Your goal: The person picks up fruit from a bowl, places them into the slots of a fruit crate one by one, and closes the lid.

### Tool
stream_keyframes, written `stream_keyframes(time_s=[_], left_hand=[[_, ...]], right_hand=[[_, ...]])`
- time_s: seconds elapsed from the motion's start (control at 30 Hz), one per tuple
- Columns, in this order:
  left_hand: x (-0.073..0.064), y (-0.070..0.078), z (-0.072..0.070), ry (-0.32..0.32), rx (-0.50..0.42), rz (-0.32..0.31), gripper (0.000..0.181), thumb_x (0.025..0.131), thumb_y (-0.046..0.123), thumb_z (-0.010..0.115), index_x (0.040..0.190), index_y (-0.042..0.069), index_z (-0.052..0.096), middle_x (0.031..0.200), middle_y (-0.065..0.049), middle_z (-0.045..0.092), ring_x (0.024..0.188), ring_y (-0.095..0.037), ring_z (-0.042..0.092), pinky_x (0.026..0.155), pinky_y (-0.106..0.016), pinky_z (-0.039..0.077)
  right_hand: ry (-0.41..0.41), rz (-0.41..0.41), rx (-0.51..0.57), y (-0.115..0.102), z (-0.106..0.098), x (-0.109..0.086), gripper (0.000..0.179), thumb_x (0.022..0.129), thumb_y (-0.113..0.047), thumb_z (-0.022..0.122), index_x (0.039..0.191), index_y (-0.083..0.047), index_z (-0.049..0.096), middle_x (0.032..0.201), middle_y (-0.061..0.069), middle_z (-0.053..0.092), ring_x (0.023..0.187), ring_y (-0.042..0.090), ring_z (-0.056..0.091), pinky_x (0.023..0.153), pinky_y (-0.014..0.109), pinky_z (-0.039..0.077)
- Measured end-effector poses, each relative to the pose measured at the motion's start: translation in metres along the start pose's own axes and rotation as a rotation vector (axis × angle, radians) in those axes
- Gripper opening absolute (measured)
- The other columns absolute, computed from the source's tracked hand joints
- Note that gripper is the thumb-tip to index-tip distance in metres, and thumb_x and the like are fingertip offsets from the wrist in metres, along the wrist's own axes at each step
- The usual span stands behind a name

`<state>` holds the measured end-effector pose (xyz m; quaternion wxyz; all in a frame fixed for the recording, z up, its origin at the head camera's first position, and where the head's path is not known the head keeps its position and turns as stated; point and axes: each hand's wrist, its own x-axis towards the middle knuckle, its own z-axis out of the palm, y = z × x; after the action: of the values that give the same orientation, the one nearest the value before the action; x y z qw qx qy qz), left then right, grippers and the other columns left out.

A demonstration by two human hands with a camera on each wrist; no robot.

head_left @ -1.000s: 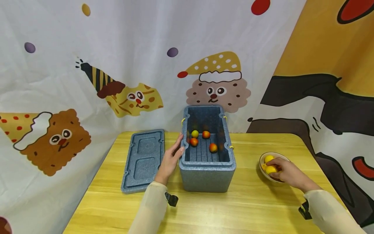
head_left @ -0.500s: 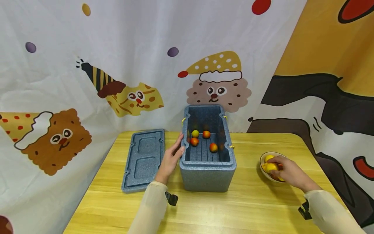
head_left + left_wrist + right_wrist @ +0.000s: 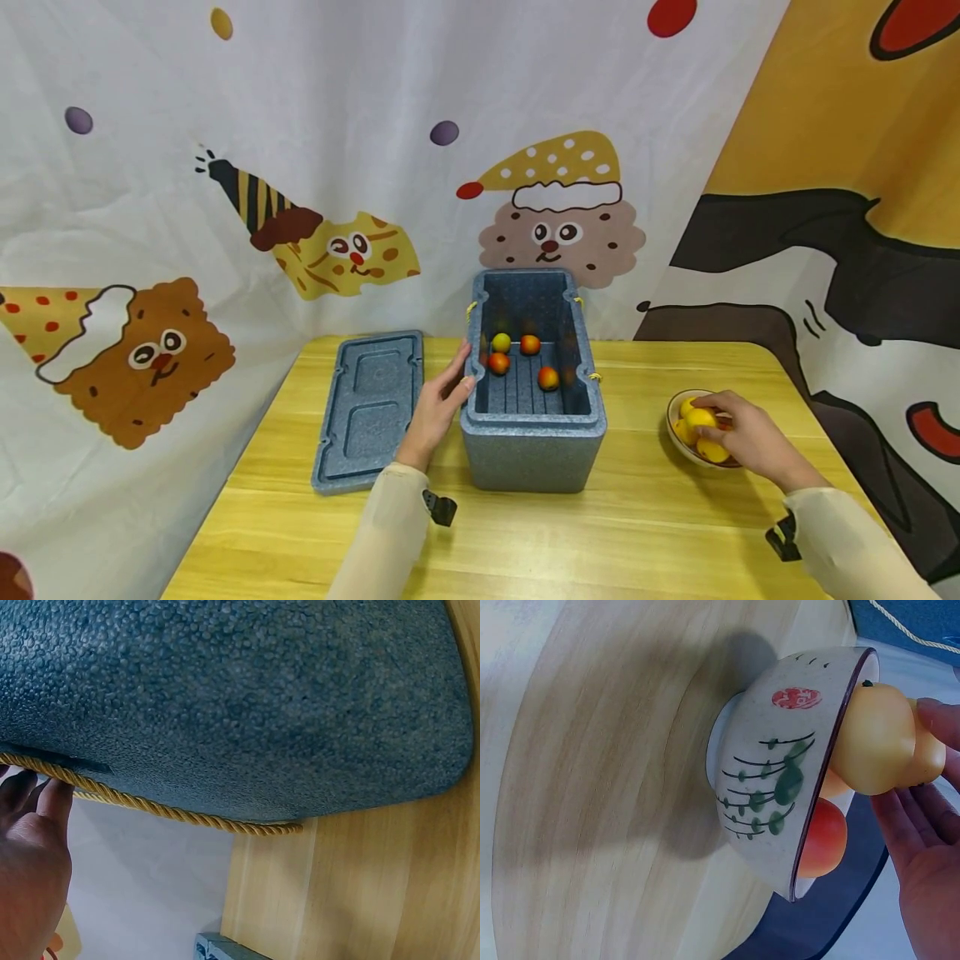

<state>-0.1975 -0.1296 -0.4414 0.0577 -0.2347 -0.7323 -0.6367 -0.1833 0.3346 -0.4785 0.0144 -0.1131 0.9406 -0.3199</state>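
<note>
In the head view, my left hand (image 3: 437,410) rests on the left side of an open blue-grey foam box (image 3: 528,458). In the left wrist view, its fingers lie at the box's yellow rope handle (image 3: 172,811). At the right, my right hand (image 3: 753,437) pinches a smooth yellow fruit (image 3: 701,419) between thumb and fingers, over a patterned bowl (image 3: 769,772). More fruit stays in the bowl, among it a yellow fruit (image 3: 712,451) and a red-orange one (image 3: 825,840). The right wrist view shows another yellow fruit (image 3: 874,739) in front of the held one.
Inside the box lie a yellow-green fruit (image 3: 501,342) and several red-orange fruits (image 3: 548,378). The box's lid (image 3: 367,408) lies flat on the wooden table (image 3: 517,546), left of the box. A printed cloth (image 3: 360,100) hangs behind the table.
My right hand has risen slightly with the yellow fruit, and more of the fruit beneath shows in the bowl. The left hand has stayed on the box.
</note>
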Motion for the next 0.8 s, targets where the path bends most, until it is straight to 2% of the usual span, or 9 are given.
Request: stream_keyframes(time_s=[0.3, 0.5, 0.8], left_hand=[[0.000, 0.001, 0.001, 0.019, 0.014, -0.003, 0.050, 0.101, 0.002, 0.050, 0.148, -0.007, 0.034, 0.155, -0.022, 0.027, 0.141, -0.030, 0.030, 0.109, -0.036, 0.030], [0.000, -0.001, 0.001, 0.013, 0.013, 0.012, 0.051, 0.101, 0.001, 0.050, 0.148, -0.008, 0.033, 0.154, -0.024, 0.026, 0.141, -0.034, 0.028, 0.108, -0.034, 0.031], [0.000, -0.001, 0.001, 0.009, -0.009, -0.005, 0.051, 0.102, 0.003, 0.049, 0.149, -0.006, 0.032, 0.156, -0.020, 0.025, 0.142, -0.030, 0.026, 0.109, -0.033, 0.030]], right_hand=[[-0.009, 0.011, 0.005, -0.004, -0.003, 0.003, 0.040, 0.090, -0.004, 0.070, 0.126, 0.007, 0.058, 0.121, 0.023, 0.055, 0.109, 0.047, 0.056, 0.089, 0.057, 0.047], [-0.006, 0.000, 0.003, -0.007, -0.006, 0.006, 0.040, 0.090, -0.005, 0.070, 0.126, 0.007, 0.059, 0.123, 0.025, 0.054, 0.110, 0.048, 0.055, 0.089, 0.058, 0.046], [0.007, 0.010, 0.013, -0.012, -0.024, 0.011, 0.041, 0.093, -0.012, 0.068, 0.128, 0.005, 0.058, 0.128, 0.025, 0.051, 0.115, 0.049, 0.051, 0.090, 0.058, 0.045]])
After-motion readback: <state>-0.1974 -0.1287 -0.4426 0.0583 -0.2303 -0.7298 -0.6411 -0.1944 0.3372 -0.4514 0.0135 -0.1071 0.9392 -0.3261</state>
